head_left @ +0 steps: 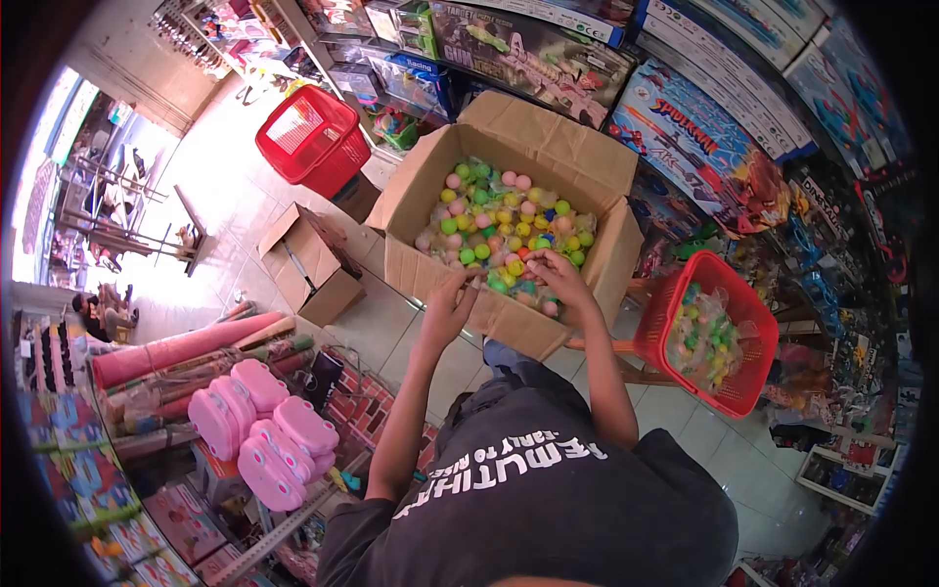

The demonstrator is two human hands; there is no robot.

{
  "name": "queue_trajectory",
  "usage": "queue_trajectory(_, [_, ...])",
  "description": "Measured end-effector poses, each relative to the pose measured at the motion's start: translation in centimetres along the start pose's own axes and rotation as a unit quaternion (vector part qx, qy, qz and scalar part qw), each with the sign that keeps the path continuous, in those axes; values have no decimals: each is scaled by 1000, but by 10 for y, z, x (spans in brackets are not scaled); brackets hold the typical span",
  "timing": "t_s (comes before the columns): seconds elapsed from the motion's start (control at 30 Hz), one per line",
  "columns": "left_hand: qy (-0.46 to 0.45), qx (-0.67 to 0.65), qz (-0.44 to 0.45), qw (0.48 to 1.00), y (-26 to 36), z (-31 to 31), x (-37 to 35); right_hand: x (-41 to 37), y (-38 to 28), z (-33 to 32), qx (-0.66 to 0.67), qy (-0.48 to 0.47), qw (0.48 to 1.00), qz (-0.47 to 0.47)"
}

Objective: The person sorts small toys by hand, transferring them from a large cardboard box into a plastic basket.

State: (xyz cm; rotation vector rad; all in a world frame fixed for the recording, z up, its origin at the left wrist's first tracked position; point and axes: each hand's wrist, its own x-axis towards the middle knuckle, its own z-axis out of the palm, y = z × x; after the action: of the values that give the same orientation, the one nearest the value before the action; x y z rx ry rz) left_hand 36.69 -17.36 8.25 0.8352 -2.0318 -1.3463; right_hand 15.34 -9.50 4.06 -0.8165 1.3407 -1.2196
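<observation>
A large open cardboard box (416,259) stands in front of me, full of small colored balls (489,217) in pink, yellow, green and blue. Clear plastic wraps at least part of them. My left hand (451,305) is over the near left edge of the box, its fingers pinched together. Farther right, my right hand (561,277) reaches over the balls with its fingers curled in. What either hand grips is too small to make out; clear plastic lies around the fingertips.
A red basket (706,382) with more bagged balls is at the right. Red stacked baskets (311,137) and a smaller cardboard box (311,264) stand left of the large one. Boxed toys (699,147) line the back; pink cases (264,430) sit lower left.
</observation>
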Motion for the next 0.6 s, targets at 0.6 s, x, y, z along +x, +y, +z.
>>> queue_trajectory(0.6, [-226, 252, -154, 928, -168, 4, 152, 150, 100, 24, -547, 9, 818, 175])
